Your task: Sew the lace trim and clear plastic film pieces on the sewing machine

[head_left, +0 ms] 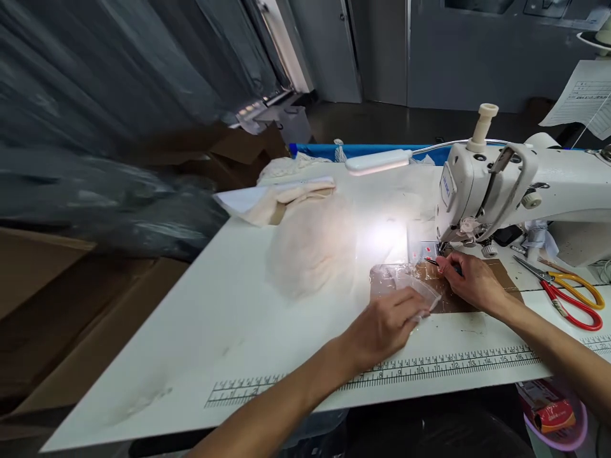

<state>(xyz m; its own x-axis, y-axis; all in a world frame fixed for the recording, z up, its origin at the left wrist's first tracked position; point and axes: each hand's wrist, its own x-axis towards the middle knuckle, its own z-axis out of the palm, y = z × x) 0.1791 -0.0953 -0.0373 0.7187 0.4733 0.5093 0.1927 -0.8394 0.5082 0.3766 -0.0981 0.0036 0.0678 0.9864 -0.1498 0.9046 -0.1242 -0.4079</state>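
Note:
My left hand [389, 321] is closed on the edge of a thin, sheer white fabric piece [415, 286], just in front of the sewing machine [477, 191]. My right hand [470, 280] grips small thread snips [457, 268] with a dark handle. Their pointed metal tip sticks out to the left, close to the needle and presser foot [442, 248]. Under both hands lies a brown, tape-covered sheet [458, 302] on the white table. Part of the snips is hidden by my right fingers.
A pale heap of sheer fabric [310, 254] lies left of the lit sewing area, with folded cream cloth [286, 200] behind. Red- and yellow-handled scissors [568, 289] rest at the right. A printed ruler [420, 370] runs along the front edge; cardboard boxes [95, 356] stand left.

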